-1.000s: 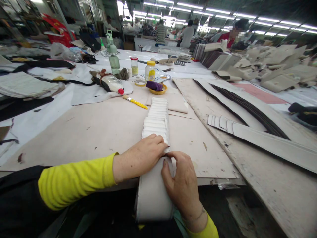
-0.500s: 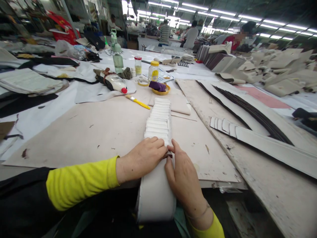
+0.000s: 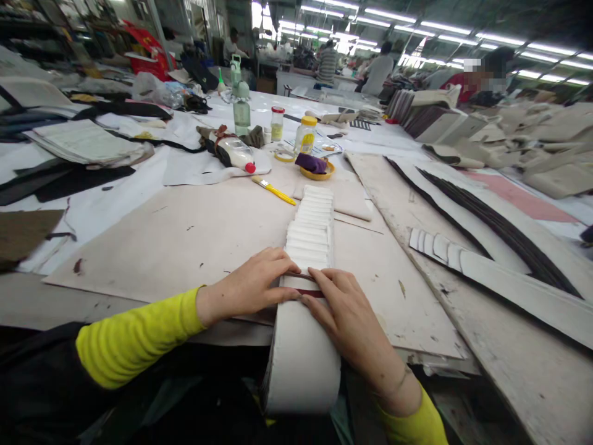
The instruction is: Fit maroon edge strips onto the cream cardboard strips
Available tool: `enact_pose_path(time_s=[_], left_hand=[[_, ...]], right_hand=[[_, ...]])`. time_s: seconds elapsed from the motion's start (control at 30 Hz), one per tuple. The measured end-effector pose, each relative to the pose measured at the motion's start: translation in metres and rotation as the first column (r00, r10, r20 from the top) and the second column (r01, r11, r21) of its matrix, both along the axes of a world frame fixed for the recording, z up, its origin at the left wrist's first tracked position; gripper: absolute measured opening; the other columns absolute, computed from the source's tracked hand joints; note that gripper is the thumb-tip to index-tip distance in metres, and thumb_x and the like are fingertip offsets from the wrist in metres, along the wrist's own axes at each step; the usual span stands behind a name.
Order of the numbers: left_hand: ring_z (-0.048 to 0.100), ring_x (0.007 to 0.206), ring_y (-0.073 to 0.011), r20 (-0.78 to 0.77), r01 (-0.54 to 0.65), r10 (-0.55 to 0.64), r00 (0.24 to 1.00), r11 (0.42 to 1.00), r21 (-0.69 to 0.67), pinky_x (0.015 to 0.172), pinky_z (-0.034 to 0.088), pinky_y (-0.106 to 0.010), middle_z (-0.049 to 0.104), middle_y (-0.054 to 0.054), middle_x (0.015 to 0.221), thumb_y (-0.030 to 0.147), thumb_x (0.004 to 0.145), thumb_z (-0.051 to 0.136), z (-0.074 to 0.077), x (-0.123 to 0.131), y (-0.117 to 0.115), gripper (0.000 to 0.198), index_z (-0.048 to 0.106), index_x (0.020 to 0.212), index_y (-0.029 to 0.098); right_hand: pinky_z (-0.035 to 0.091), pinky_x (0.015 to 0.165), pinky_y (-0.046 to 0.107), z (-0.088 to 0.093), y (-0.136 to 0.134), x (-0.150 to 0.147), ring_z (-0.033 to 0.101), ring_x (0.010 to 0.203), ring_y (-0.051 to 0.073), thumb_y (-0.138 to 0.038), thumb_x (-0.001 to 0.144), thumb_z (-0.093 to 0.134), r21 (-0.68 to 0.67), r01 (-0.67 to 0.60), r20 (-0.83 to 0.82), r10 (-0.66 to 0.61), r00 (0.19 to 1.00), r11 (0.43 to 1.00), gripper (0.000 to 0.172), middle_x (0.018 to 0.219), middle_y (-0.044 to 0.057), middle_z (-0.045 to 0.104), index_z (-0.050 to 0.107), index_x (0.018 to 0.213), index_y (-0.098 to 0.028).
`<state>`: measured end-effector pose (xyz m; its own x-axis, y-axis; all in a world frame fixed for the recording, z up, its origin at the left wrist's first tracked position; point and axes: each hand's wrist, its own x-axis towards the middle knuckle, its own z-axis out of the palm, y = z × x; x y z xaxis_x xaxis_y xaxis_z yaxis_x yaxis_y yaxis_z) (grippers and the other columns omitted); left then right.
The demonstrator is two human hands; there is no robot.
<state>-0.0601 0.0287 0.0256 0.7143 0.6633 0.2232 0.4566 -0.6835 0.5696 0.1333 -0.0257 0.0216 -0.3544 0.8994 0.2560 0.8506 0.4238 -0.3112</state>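
A stack of long off-white strips (image 3: 303, 364), fanned out in overlapping steps at its far end, lies across the near table edge and bends down over it. Across the stack, between my fingers, runs a dark red edge (image 3: 309, 293) of the top strip. My left hand (image 3: 254, 283) grips this strip from the left, its thumb nearer me and its fingers beyond the dark edge. From the right, my right hand (image 3: 349, 309) does the same, fingertips close to those of the left. Just what lies under the fingertips is hidden.
A yellow brush (image 3: 274, 190) lies beyond the stack, near a yellow dish (image 3: 319, 175) with a purple cloth. Jars (image 3: 306, 135) and a green bottle (image 3: 241, 114) stand farther back. On the right board lie more strips (image 3: 491, 269). People work in the background.
My hands have spread slightly apart along the strip, and more of the dark red edge shows between them. The whole view has shifted, so things appear farther right.
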Motion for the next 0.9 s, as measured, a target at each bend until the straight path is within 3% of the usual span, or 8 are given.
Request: enact_pose_path(time_s=[0.27,0.53,0.7,0.8,0.9], left_hand=[[0.046,0.093,-0.0175,-0.007,0.02,-0.02,1.0,0.999,0.026,0.083,0.038,-0.029,0.052,-0.006,0.094,0.035,0.082,0.053,-0.001,-0.001,0.0,0.024,0.055,0.095,0.014],[0.047,0.088,-0.0181,-0.142,0.062,-0.031,0.989,0.972,0.225,0.082,0.038,-0.032,0.054,-0.007,0.092,0.041,0.089,0.036,-0.01,-0.006,0.0,0.035,0.057,0.095,0.014],[0.045,0.099,-0.0194,-0.196,0.09,-0.043,0.98,0.968,0.234,0.089,0.036,-0.034,0.052,-0.009,0.11,0.033,0.091,0.033,-0.015,-0.023,-0.011,0.036,0.046,0.119,0.016],[0.044,0.102,-0.0198,-0.168,0.032,0.008,0.986,0.971,0.236,0.092,0.036,-0.035,0.051,-0.01,0.114,0.028,0.091,0.033,-0.021,-0.03,-0.021,0.035,0.043,0.122,0.015],[0.046,0.102,-0.0174,-0.114,0.021,-0.003,0.993,0.988,0.154,0.092,0.037,-0.032,0.052,-0.009,0.111,0.024,0.091,0.032,-0.017,-0.033,-0.022,0.033,0.045,0.119,0.016]], right_hand=[[0.044,0.081,0.039,0.005,0.013,0.002,0.049,0.095,0.02,-0.032,0.084,0.048,-0.115,-0.153,-0.036,0.15,0.988,0.982,0.033,0.102,0.007,0.054,0.048,0.116,-0.023],[0.047,0.078,0.038,0.012,0.008,-0.006,0.05,0.086,0.02,-0.026,0.087,0.043,0.007,-0.253,0.184,0.247,0.951,0.968,0.029,0.092,0.009,0.057,0.053,0.111,-0.012],[0.048,0.08,0.037,0.008,0.002,-0.01,0.051,0.089,0.021,-0.021,0.087,0.041,0.078,-0.212,0.236,0.189,0.953,0.974,0.032,0.096,0.011,0.058,0.051,0.115,-0.009],[0.048,0.082,0.037,0.002,0.001,-0.009,0.051,0.09,0.021,-0.019,0.087,0.04,0.113,-0.182,0.21,0.155,0.965,0.977,0.032,0.098,0.012,0.059,0.052,0.115,-0.008],[0.048,0.083,0.037,0.001,0.0,-0.008,0.051,0.093,0.021,-0.021,0.087,0.039,0.1,-0.17,0.188,0.149,0.971,0.98,0.032,0.1,0.011,0.059,0.053,0.114,-0.009]])
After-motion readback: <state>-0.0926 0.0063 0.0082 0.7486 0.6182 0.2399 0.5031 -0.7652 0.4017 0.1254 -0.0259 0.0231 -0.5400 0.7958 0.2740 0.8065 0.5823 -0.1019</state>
